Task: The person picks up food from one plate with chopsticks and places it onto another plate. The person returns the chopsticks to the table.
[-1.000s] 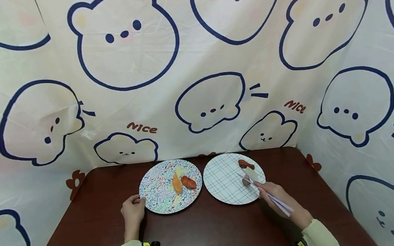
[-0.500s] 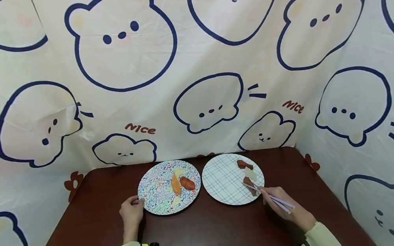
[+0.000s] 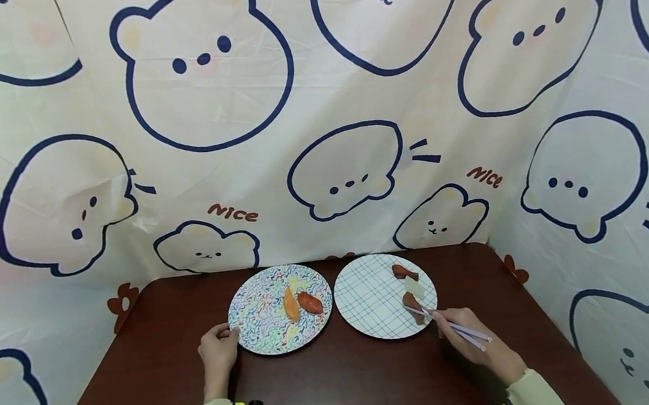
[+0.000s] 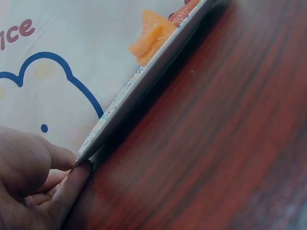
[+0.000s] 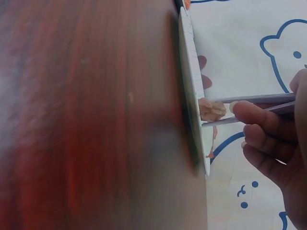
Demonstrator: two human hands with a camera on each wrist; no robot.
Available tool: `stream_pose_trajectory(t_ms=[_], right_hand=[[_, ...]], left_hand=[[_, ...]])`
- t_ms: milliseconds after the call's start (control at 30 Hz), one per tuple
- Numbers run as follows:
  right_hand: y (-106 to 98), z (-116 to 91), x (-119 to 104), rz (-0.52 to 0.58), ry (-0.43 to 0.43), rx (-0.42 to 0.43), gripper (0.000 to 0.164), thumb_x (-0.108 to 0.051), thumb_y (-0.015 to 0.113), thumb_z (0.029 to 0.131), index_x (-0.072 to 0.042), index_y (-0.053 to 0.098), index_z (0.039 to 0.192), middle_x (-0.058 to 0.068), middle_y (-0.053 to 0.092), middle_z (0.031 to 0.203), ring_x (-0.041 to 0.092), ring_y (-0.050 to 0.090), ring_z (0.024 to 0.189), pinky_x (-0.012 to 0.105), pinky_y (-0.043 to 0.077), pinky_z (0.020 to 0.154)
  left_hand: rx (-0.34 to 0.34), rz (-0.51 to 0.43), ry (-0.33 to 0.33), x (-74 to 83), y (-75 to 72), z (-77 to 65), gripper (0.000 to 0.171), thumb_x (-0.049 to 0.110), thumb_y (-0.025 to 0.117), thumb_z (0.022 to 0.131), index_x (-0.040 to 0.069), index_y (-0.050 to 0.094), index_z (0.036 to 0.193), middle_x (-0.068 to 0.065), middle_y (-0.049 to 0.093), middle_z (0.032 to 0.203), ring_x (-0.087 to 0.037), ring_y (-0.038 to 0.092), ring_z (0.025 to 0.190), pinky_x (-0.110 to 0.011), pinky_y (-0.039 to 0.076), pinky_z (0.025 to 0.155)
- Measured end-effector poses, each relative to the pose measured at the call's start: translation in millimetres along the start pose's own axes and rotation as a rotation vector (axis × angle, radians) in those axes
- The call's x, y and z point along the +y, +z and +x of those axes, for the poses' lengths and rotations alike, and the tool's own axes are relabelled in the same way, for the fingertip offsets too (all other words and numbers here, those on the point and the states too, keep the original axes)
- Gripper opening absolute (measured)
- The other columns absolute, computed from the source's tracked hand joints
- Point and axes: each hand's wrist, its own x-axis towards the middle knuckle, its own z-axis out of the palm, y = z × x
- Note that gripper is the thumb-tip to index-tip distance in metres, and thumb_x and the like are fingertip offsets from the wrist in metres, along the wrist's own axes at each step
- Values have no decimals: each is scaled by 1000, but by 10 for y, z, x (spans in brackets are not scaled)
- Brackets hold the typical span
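Cloth backs the table; left hand pinches the speckled plate, right hand grips chopsticks astride meat on the checked plate ahead; seemingly a pick-up, wanting steady squeezing.

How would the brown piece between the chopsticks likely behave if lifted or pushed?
The brown piece is longer than wide and fatter at one end, so it may swing or twist when lifted. The chopsticks are thin, so it could slip. Pushed across the gridded plate, its lumpy shape suggests sliding rather than rolling.
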Motion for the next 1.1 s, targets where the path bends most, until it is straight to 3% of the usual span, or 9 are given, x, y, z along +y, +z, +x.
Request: stream_pose_trajectory(t_ms=[133,300,600,867,1100], right_hand=[[-16,-73,-15,17,31,-5,26,-12,45,99,-6,67,86,-6,54,60,-3,36,46,19,36,42],[33,-137,-39,28,-11,-56,22,-10,42,99,-2,63,101,-9,48,59,-3,39,50,17,40,50],[80,-139,-41,-108,-54,-3,27,-10,47,97,3,62,116,-14,47,62,-3,43,60,19,43,60],[67,-74,-25,-110,-174,63,23,-1,47,95,4,62,112,-10,51,66,-3,42,62,17,42,59],[23,18,-68,-123,-99,59,26,-7,47,97,2,62,116,-14,45,66,-2,41,61,17,40,56]], left_hand=[[-8,0,-4,14,-4,5,32,18,62,88,-6,63,109,-19,62,91,-26,60,75,-31,44,57],[3,-1,6,19,-8,5,31,17,62,88,-6,63,109,-19,63,91,-28,60,77,-33,45,59],[-17,-4,-14,7,0,13,34,19,60,89,-6,61,112,-20,61,94,-28,60,78,-30,45,56],[-11,-5,-20,-12,23,5,33,19,60,89,-5,62,111,-19,62,93,-26,59,76,-29,44,55],[-5,-11,-17,-2,22,15,32,19,60,89,-5,62,110,-19,62,92,-26,59,75,-29,44,55]])
